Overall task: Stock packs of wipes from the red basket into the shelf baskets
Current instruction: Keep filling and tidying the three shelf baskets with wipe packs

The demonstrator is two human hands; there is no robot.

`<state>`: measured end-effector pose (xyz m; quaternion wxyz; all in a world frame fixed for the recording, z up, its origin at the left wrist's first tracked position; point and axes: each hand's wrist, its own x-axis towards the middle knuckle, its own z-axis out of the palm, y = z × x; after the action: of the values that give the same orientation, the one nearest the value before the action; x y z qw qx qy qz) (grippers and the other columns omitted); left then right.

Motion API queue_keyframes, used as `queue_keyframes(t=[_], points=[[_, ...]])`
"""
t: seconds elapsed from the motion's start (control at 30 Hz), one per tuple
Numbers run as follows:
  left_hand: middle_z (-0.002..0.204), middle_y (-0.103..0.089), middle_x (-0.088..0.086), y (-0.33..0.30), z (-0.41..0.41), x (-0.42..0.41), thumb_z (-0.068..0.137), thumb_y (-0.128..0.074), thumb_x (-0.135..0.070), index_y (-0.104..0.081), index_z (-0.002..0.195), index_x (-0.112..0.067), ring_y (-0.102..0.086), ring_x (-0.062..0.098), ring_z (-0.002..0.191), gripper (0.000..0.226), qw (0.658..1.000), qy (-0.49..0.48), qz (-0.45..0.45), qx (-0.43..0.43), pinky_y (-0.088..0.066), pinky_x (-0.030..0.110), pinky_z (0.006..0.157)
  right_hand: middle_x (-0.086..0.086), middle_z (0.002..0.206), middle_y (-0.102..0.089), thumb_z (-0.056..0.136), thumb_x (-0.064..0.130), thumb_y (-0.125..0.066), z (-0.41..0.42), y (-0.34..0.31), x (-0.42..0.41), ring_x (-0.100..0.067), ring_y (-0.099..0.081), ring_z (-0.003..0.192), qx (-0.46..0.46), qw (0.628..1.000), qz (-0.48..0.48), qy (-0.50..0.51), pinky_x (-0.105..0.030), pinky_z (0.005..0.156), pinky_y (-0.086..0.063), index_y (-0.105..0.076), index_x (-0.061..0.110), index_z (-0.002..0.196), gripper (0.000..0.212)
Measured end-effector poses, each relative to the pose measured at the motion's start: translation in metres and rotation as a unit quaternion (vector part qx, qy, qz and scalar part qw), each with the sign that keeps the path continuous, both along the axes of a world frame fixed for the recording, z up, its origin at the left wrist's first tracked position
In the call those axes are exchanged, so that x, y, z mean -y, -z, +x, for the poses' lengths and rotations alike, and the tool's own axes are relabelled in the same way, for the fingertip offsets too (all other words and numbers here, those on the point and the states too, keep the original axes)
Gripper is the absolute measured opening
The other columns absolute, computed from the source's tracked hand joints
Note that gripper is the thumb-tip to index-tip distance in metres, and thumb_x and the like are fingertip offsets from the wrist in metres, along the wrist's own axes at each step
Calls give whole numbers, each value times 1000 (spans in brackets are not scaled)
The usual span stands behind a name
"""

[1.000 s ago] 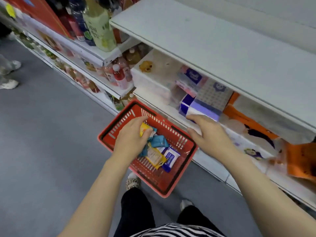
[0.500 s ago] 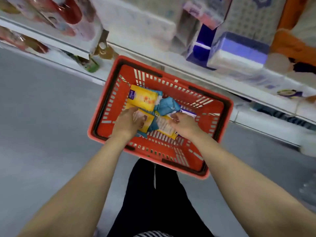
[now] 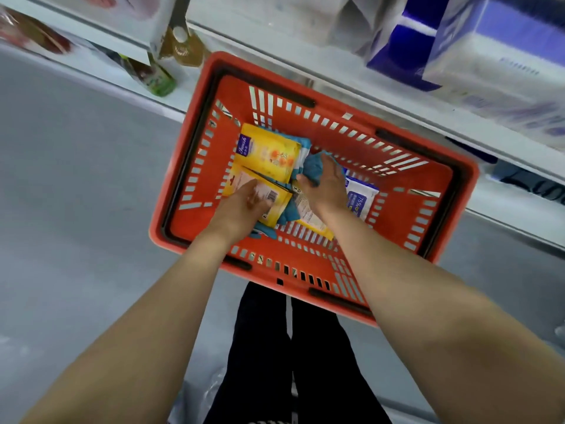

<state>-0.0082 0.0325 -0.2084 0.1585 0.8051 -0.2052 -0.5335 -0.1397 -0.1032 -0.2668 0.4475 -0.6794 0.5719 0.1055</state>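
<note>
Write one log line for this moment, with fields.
left hand: on yellow pack | right hand: grips blue pack | place: red basket

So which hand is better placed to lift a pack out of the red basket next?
Right. The right hand already grips a teal pack, while the left hand only rests flat on a yellow pack.

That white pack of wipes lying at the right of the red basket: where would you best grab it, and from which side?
Judging by its pose, pinch the white pack across its free right end, coming from above. It lies flat, and the right hand, gripping a blue pack, covers its left end. The red basket is bare to its right.
</note>
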Motion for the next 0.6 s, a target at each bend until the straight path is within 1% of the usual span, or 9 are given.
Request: queue_keyframes(t=[0.1,0.17,0.23,0.33,0.4,0.43,0.47,0.53,0.6], points=[[151,-46,8,2,-7,4,96,-57,-47,-29,155,-27,-46,27,136,68,1000,-10,-12,-18,-42,43,109,-9,162,-23,96,43,-60,-10,10,17,-31,-21,149,-21,998,1,-61,-41,120,-24,-18,21,158,79],[151,-46,8,4,-9,5,96,-57,-49,-29,155,-28,-46,27,137,68,1000,-21,-12,-16,-42,46,109,-11,159,-26,95,42,-62,-17,15,24,-33,-28,146,-46,996,23,-68,-43,117,-32,-22,27,156,75],[151,-47,8,5,-11,5,96,-56,-49,-30,154,-28,-46,27,137,68,999,-29,-7,-14,-42,45,109,-12,151,-32,92,41,-66,-26,15,28,-33,-37,139,-89,992,44,-79,-43,111,-39,-37,26,148,64],[149,-49,6,2,-13,9,96,-55,-49,-33,154,-26,-47,25,135,66,999,-31,-11,-1,-43,42,108,-7,134,-41,83,44,-76,-43,14,30,-27,-42,129,-148,982,-28,-116,-41,104,-43,-57,22,122,49],[144,-54,5,0,-19,14,98,-55,-46,-39,152,-21,-53,21,130,61,998,-43,-34,14,-46,37,102,1,108,-53,78,36,-82,-51,11,33,-24,-54,110,-108,993,-29,-48,-36,90,-49,-56,20,100,37],[138,-59,5,-2,-23,18,98,-56,-44,-44,148,-19,-57,19,123,58,997,-53,-47,25,-48,33,97,4,96,-56,76,30,-84,-54,8,34,-23,-59,99,-69,997,-4,25,-34,81,-50,-54,20,94,36],[132,-63,5,-3,-28,23,97,-57,-43,-49,144,-18,-59,15,114,54,996,-62,-59,36,-50,28,90,5,91,-58,76,24,-85,-57,2,35,-20,-63,91,-24,993,29,113,-32,75,-52,-54,19,96,37],[122,-67,2,-6,-40,34,95,-60,-44,-56,137,-16,-58,10,101,50,994,-75,-68,38,-46,17,74,3,98,-65,76,15,-85,-60,-15,33,-12,-66,85,80,956,104,263,-23,70,-54,-58,14,108,43],[117,-65,-1,-9,-50,45,93,-62,-48,-58,133,-16,-58,12,102,52,993,-97,-61,-2,-47,21,78,-1,106,-72,77,16,-84,-64,-29,25,-16,-72,88,153,922,174,309,-29,73,-59,-64,10,110,39]])
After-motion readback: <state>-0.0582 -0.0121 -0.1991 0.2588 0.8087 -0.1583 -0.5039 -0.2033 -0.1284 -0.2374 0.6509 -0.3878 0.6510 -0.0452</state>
